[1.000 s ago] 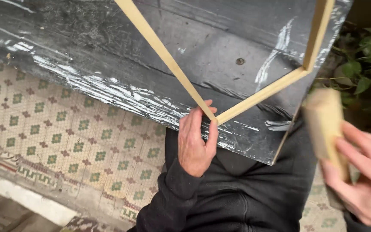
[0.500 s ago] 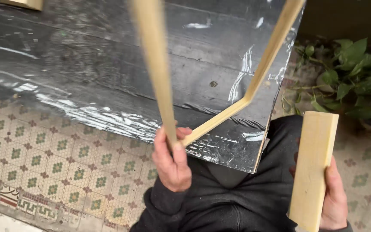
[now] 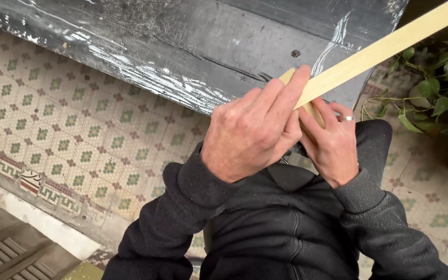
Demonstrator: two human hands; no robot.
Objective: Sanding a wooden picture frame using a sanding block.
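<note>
A pale wooden frame strip point(image 3: 385, 49) runs from the upper right down to my hands, in front of my chest. My left hand point(image 3: 255, 132) is closed over the strip's lower end, fingers lying along the wood. My right hand point(image 3: 333, 145), with a ring on one finger, is pressed close beside it from the right. It is curled around a short piece of pale wood point(image 3: 315, 111) that shows just under the strip. Most of that piece is hidden between my hands. Both my arms are in dark sleeves.
A dark tabletop point(image 3: 193, 46) under shiny plastic film fills the top of the view, its edge just beyond my hands. A patterned tile floor point(image 3: 68, 124) lies to the left, a green leafy plant point(image 3: 442, 98) to the right, and a stone step with a grate point(image 3: 6, 243) at the bottom left.
The frame has swung so only one strip shows, pointing up right. My right hand has come in from the lower right with the wooden block and now sits against my left hand.
</note>
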